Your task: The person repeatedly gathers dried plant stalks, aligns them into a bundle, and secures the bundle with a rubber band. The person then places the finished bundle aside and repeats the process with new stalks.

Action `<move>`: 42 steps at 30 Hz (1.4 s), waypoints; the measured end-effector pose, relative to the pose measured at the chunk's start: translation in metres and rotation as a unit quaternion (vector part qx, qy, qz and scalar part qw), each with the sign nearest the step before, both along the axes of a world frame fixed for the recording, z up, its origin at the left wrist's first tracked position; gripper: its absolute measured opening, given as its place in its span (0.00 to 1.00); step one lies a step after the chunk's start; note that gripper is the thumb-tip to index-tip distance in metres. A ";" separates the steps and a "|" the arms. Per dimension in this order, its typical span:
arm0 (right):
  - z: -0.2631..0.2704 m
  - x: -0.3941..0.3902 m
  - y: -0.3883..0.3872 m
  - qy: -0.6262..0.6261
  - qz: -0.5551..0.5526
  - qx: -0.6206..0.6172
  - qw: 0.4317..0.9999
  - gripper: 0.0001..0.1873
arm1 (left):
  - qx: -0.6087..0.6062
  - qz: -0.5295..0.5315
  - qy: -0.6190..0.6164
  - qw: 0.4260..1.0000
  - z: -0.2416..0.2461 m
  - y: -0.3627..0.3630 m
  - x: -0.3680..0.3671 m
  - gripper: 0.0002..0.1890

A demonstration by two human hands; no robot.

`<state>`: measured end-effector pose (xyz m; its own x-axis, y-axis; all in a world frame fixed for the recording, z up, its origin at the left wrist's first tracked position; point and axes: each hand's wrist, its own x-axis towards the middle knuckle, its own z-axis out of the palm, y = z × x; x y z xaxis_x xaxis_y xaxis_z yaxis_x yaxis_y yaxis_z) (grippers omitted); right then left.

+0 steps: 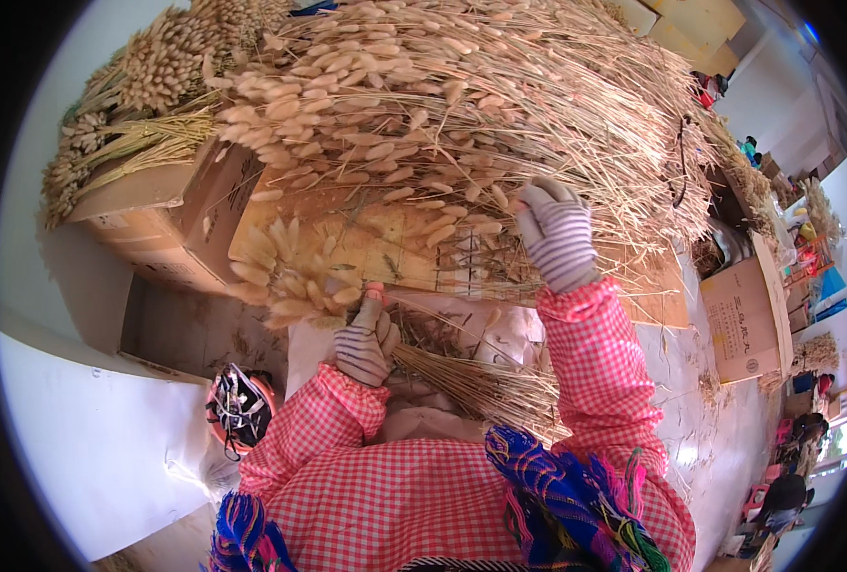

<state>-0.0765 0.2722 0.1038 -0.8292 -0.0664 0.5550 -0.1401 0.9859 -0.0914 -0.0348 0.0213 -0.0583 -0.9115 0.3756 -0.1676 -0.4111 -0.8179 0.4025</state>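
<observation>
My left hand, in a striped knit glove with bare fingertips, is closed around a bunch of dried bunny-tail grass. Its fluffy heads fan out to the left and its cut stems run right, towards my right sleeve. In a matching glove, my right hand is at the near edge of a large heap of the same dried grass. Its fingers are bent near some thin stems; whether it grips any cannot be told. Loose stems and a few heads lie on a wooden board between the heap and my left hand.
Cardboard boxes stand at the left and right, with more grass bundles on the left one. A pink helmet-like object with straps sits at lower left, beside a white panel. Plant debris is strewn on the floor.
</observation>
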 end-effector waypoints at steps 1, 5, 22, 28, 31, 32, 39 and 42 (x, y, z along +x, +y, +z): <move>0.000 -0.007 -0.007 -0.019 -0.029 0.024 0.999 0.12 | 0.037 0.001 0.026 0.999 -0.004 0.000 -0.001 0.15; 0.003 -0.028 -0.025 -0.059 0.005 0.060 0.996 0.13 | 0.104 -0.069 0.144 0.982 -0.014 -0.005 -0.009 0.17; -0.071 0.044 0.038 -0.047 0.149 0.247 0.956 0.25 | 0.021 -0.049 0.019 0.998 0.001 -0.005 -0.004 0.14; -0.052 0.038 0.041 0.028 0.149 0.290 0.945 0.17 | 0.049 -0.130 0.231 0.963 -0.002 -0.006 -0.003 0.14; -0.036 0.036 0.043 0.016 0.113 0.282 0.953 0.14 | 0.038 -0.112 0.117 0.986 -0.004 -0.008 0.000 0.13; -0.030 0.034 0.043 -0.002 0.070 0.168 0.983 0.14 | 0.024 -0.102 0.115 0.988 -0.005 -0.008 0.002 0.12; -0.015 0.036 0.015 0.016 0.171 0.308 0.936 0.06 | 0.036 -0.065 0.124 0.990 -0.009 -0.004 -0.001 0.12; -0.011 0.023 0.000 0.014 0.161 0.240 0.957 0.10 | 0.078 -0.080 0.122 0.986 -0.007 -0.005 -0.002 0.13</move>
